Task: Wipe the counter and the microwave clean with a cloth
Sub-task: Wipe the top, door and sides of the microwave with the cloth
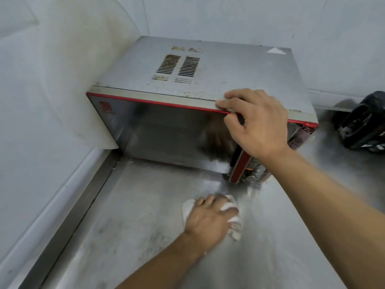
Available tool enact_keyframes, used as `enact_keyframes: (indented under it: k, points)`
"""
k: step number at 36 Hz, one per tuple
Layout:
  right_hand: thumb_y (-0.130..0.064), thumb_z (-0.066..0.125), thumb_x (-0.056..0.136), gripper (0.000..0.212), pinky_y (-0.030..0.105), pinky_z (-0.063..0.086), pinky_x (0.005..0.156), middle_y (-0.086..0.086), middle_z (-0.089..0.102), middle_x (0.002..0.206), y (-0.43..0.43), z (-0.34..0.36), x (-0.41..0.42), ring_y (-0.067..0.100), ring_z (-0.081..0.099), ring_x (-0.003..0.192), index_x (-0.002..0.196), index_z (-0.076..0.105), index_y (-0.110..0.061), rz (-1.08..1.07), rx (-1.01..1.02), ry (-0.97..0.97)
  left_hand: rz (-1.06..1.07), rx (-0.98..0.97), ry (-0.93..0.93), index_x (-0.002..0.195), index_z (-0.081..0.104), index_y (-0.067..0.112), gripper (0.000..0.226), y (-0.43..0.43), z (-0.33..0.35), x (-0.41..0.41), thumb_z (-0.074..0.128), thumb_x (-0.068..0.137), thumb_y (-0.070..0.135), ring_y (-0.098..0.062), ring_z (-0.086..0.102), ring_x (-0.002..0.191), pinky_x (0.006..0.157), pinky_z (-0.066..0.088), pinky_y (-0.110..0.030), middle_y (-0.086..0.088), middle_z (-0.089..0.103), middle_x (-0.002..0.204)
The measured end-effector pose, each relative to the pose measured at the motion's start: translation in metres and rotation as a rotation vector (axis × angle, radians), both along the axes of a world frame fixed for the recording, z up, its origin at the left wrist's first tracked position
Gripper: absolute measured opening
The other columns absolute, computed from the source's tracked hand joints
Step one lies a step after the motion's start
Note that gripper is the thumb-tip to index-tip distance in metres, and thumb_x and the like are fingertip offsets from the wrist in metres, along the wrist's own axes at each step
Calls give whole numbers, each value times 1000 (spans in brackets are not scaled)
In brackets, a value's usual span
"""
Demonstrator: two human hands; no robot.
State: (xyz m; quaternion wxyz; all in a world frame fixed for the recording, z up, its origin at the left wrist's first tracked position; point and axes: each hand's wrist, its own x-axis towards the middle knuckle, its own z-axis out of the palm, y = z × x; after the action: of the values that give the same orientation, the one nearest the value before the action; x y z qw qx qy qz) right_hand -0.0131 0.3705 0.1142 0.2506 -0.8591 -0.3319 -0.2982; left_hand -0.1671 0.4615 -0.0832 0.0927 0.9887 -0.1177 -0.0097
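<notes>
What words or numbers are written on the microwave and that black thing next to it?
None can be read.
Red mark on the microwave door: blurred.
Yellowish labels on the microwave top: too small.
Control panel: blurred.
White marks on the black object: blurred.

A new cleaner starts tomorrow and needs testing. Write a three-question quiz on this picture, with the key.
1. True or false: the left hand holds the white cloth on top of the microwave.
2. What does the right hand grip? A the microwave's top front edge; B the cloth; C nothing.
3. Fill in: the cloth lies on the steel ____.
Key: 1 false, it is down on the counter; 2 A; 3 counter.
</notes>
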Motion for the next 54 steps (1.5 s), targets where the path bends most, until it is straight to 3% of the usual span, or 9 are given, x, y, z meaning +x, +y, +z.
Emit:
enact_keyframes:
  k: [7, 16, 21, 26, 30, 33, 37, 46, 54]
  points:
    - [-27, 57, 90, 30, 34, 44, 75, -12, 72, 115, 1, -3, 3, 18, 64, 100, 108, 80, -33, 4, 24, -34, 489, 6, 44, 124, 68, 35, 28, 5, 3, 53, 60, 97, 36, -31, 57, 104, 90, 43, -46, -3, 64, 128]
    - [-29, 58, 90, 28, 33, 48, 74, -9, 74, 112, -1, -5, 5, 18, 66, 97, 106, 80, -29, 32, 24, -26, -51, -80, -118, 115, 67, 44, 38, -27, -5, -15, 51, 81, 49, -23, 56, 94, 76, 49, -40, 13, 58, 136]
    - [-33, 56, 89, 32, 39, 51, 86, -5, 71, 120, -5, 2, 0, 18, 64, 106, 111, 78, -27, 63, -7, 55, 77, -165, 92, 126, 58, 47, 53, -51, 2, -35, 49, 74, 50, -19, 52, 104, 81, 46, -40, 18, 50, 141]
    - [-7, 59, 89, 35, 44, 41, 108, 14, 58, 137, -21, -16, -61, 29, 55, 124, 120, 72, -12, 51, 276, 77, 463, -487, 421, 125, 50, 49, 65, -58, 32, -24, 53, 61, 60, -15, 45, 126, 104, 38, -31, 17, 45, 131]
    - [-13, 44, 90, 46, 34, 46, 99, -7, 53, 134, -54, -91, -160, 14, 52, 120, 128, 61, -32, -85, 339, 386, 666, -1315, 604, 99, 66, 33, 8, -62, 82, -22, 59, 98, 35, -9, 72, 97, 81, 58, -27, 10, 70, 98]
    - [-32, 45, 87, 39, 48, 55, 83, 3, 58, 124, -60, -145, -207, 26, 60, 102, 125, 55, -38, -339, 221, 610, 808, -1604, 746, 88, 73, 17, 20, -52, 86, -26, 55, 94, 22, -17, 70, 81, 73, 52, -28, -6, 73, 92]
    - [-57, 50, 73, 70, 52, 50, 73, 20, 63, 132, -52, -185, -234, 43, 65, 92, 135, 52, -26, -530, -80, 853, 940, -1227, 360, 115, 63, 25, 23, -38, 77, -31, 56, 100, 9, -9, 64, 87, 71, 48, -13, 1, 69, 107]
    - [-37, 83, 48, 90, 44, 60, 73, 25, 58, 121, -47, -185, -174, 39, 64, 92, 131, 58, -13, -445, -156, 815, 14, -598, -448, 115, 68, 20, 24, -26, 162, 19, 57, 94, 17, -10, 58, 111, 95, 48, -24, 7, 61, 116]
    - [-51, 65, 48, 80, 48, 56, 76, 18, 62, 117, -59, -186, -168, 38, 62, 90, 120, 70, -16, -466, -214, 818, -375, -124, -636, 124, 72, 19, 36, -46, 237, 108, 67, 89, 14, -28, 52, 119, 98, 41, -38, -5, 61, 131]
